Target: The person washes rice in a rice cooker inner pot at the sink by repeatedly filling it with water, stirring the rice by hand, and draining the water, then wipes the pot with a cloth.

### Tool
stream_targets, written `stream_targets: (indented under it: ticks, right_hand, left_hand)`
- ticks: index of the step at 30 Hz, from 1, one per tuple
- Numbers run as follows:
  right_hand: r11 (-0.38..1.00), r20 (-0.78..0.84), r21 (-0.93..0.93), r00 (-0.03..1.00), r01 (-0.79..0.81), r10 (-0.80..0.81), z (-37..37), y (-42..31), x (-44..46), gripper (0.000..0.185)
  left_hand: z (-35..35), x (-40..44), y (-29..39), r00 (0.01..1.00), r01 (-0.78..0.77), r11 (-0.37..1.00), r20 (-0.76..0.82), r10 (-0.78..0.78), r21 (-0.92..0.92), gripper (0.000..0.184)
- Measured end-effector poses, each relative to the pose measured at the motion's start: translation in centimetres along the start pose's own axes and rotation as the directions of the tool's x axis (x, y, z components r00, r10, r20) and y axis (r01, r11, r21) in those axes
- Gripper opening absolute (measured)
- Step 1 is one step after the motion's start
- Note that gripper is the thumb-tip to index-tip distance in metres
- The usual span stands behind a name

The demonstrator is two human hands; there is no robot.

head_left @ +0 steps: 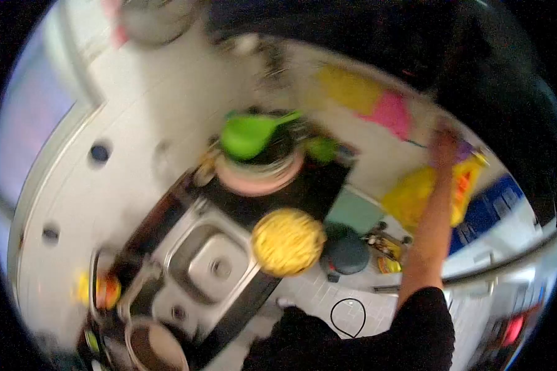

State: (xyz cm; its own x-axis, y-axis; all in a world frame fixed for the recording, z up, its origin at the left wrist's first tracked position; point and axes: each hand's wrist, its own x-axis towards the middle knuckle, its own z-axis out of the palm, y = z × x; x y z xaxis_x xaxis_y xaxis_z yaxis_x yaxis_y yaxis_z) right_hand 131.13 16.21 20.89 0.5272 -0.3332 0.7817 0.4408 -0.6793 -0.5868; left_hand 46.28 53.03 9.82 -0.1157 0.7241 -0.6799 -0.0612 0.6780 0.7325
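Note:
My right arm stretches up along the right side, its black sleeve below. My right hand point(445, 145) is at the wall, smeared by motion, so its fingers cannot be made out. Close beside it is a small purple item point(463, 150), and just below hangs a yellow bag point(414, 193) with red marks. Whether the hand touches either one is unclear. Pink cloth point(390, 114) and a blurred yellow cloth point(349, 86) hang to the left of the hand. My left hand is out of view.
A bowl of yellow strips point(288, 241) sits at the counter edge beside the steel sink point(207, 263). Behind are a green colander point(244, 136) and stacked dishes point(260, 179). A dark lidded bin point(345, 253) stands beyond the counter; a pot point(158, 349) is lower left.

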Motion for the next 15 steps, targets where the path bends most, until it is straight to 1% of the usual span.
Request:
stream_targets:
  ticks: [2,3,4,5,6,7,9,10,11,12,13,14,15]
  right_hand:
    - [0.979,0.062,0.203,0.998,-0.034,0.022,-1.7,-2.4,-3.3,0.056]
    - [0.951,0.098,0.299,0.994,-0.077,0.05,-2.9,-3.8,-4.9,0.056]
    - [0.914,0.142,0.388,0.987,-0.121,0.071,-4.0,-5.5,-6.5,0.056]
    - [0.869,0.18,0.464,0.979,-0.172,0.098,-5.3,-7.2,-8.2,0.056]
    - [0.814,0.212,0.536,0.969,-0.224,0.127,-6.9,-8.7,-10.0,0.056]
    - [0.759,0.263,0.585,0.952,-0.286,0.156,-7.8,-10.8,-12.4,0.056]
    - [0.627,0.374,0.655,0.902,-0.423,0.217,-10.9,-15.4,-17.1,0.056]
    - [0.562,0.446,0.66,0.862,-0.498,0.239,-11.9,-17.3,-19.4,0.056]
    - [0.475,0.562,0.643,0.791,-0.601,0.239,-12.8,-19.4,-22.1,0.057]
    - [0.368,0.699,0.591,0.684,-0.717,0.21,-13.5,-21.4,-24.7,0.057]
    - [0.236,0.836,0.496,0.533,-0.835,0.128,-15.2,-24.2,-27.6,0.057]
    - [0.068,0.937,0.349,0.349,-0.935,-0.001,-15.9,-27.0,-29.8,0.054]
    - [-0.046,0.981,0.14,0.144,-0.989,-0.131,-16.5,-29.9,-32.0,0.052]
  left_hand:
    - [-5.6,4.6,-2.9,0.986,0.024,0.987,0.167,0.003,-0.158,0.033]
    - [-8.4,6.0,-4.5,0.977,0.034,0.976,0.212,0.013,-0.215,0.033]
    - [-10.2,5.3,-6.0,0.979,0.043,0.967,0.203,0.009,-0.25,0.033]
    - [-3.7,-0.9,-1.0,0.999,-0.041,0.99,-0.013,0.04,-0.133,0.025]
    - [-3.3,-1.5,-1.4,0.994,-0.039,0.982,-0.104,0.019,-0.184,0.025]
    - [-3.7,-0.5,-1.6,0.998,0.017,0.959,-0.047,-0.032,-0.282,0.023]
    - [-5.8,2.1,-2.2,0.986,0.128,0.886,0.152,-0.066,-0.445,0.021]
    - [-5.5,2.7,-2.2,0.986,0.146,0.886,0.142,-0.092,-0.44,0.02]
    - [-5.5,3.0,-2.6,0.984,0.165,0.885,0.137,-0.116,-0.435,0.02]
    - [-5.1,2.8,-2.2,0.983,0.168,0.883,0.139,-0.118,-0.438,0.02]
    - [-6.3,2.4,-1.6,0.982,0.151,0.881,0.172,-0.081,-0.448,0.023]
    - [-6.2,2.1,-0.5,0.979,0.135,0.883,0.199,-0.049,-0.449,0.027]
    - [-5.7,1.8,0.5,0.974,0.122,0.886,0.224,-0.021,-0.446,0.03]
